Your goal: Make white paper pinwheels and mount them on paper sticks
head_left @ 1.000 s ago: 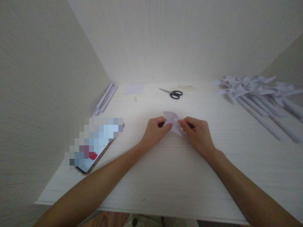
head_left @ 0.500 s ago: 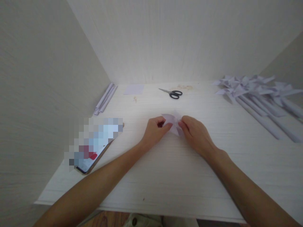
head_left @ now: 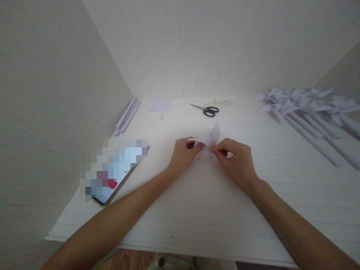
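At the middle of the white bench (head_left: 197, 210), both hands meet over a small folded piece of pale lilac paper (head_left: 210, 139). The left hand (head_left: 183, 155) comes in from seven o'clock, its grip pinching the paper's left side between thumb and fingertips. The right hand (head_left: 237, 161) comes in from five o'clock, its grip clenched on the paper's right side, thumb and forefinger closed on a fold. One pointed flap of the paper stands up toward twelve o'clock, above the fingers; the rest sits low between the hands, touching or just above the bench, which I cannot tell.

Toward twelve o'clock, well apart from the hands, black-handled scissors (head_left: 205, 109) lie flat. At eleven o'clock lies a square lilac sheet (head_left: 161, 105), and farther left, rolled paper sticks (head_left: 126, 117) rest along the wall. At two o'clock a row of finished paper pinwheels (head_left: 298, 103) lies on the bench. At nine o'clock a phone (head_left: 112, 180) lies near the left forearm.
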Motion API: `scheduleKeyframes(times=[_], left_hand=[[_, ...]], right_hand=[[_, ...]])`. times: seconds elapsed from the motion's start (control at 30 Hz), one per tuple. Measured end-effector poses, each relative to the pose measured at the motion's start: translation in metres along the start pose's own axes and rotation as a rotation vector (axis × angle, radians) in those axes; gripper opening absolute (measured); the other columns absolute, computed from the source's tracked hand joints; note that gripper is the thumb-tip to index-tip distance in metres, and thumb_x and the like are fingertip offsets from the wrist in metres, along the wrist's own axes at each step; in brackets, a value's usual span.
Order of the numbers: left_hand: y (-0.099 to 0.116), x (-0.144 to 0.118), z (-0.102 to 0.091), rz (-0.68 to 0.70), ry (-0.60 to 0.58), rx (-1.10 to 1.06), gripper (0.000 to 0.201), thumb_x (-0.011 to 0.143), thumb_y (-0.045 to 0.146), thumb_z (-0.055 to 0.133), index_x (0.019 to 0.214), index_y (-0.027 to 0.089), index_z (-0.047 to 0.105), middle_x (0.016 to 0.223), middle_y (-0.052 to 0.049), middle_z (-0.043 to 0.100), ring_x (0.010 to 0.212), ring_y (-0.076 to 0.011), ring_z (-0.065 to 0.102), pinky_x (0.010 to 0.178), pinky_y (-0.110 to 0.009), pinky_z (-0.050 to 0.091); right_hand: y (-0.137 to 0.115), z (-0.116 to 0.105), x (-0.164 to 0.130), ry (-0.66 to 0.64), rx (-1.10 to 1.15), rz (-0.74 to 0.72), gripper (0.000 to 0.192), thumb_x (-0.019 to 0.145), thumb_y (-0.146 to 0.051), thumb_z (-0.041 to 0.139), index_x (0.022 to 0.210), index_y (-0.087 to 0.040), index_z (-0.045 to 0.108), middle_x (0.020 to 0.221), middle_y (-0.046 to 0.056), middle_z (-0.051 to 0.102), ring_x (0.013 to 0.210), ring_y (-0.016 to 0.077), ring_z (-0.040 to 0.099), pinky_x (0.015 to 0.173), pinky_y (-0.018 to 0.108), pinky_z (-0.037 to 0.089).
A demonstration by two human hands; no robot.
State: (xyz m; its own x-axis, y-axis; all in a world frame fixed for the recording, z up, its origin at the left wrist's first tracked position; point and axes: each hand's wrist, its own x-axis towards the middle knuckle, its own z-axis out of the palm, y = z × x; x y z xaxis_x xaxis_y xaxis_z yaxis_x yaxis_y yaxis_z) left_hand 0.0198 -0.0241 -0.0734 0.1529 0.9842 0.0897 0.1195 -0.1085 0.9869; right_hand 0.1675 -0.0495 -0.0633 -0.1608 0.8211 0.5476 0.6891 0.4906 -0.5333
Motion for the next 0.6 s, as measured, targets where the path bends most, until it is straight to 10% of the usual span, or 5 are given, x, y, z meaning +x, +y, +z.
scheduleKeyframes(times=[0.6], left_hand=[[0.0043, 0.0007, 0.002, -0.099, 0.015, -0.069, 0.012, 0.066, 0.022, 0.054, 0.064, 0.011, 0.06, 0.057, 0.001, 0.058, 0.05, -0.0069, 0.05, 0.048, -0.018, 0.038]], right_hand=[[0.0048, 0.0032, -0.0008, 0.053, -0.027, 0.074, 0.011, 0.071, -0.022, 0.057, 0.063, -0.017, 0.057, 0.058, 0.0, 0.059, 0.05, 0.0111, 0.052, 0.048, 0.022, 0.038]])
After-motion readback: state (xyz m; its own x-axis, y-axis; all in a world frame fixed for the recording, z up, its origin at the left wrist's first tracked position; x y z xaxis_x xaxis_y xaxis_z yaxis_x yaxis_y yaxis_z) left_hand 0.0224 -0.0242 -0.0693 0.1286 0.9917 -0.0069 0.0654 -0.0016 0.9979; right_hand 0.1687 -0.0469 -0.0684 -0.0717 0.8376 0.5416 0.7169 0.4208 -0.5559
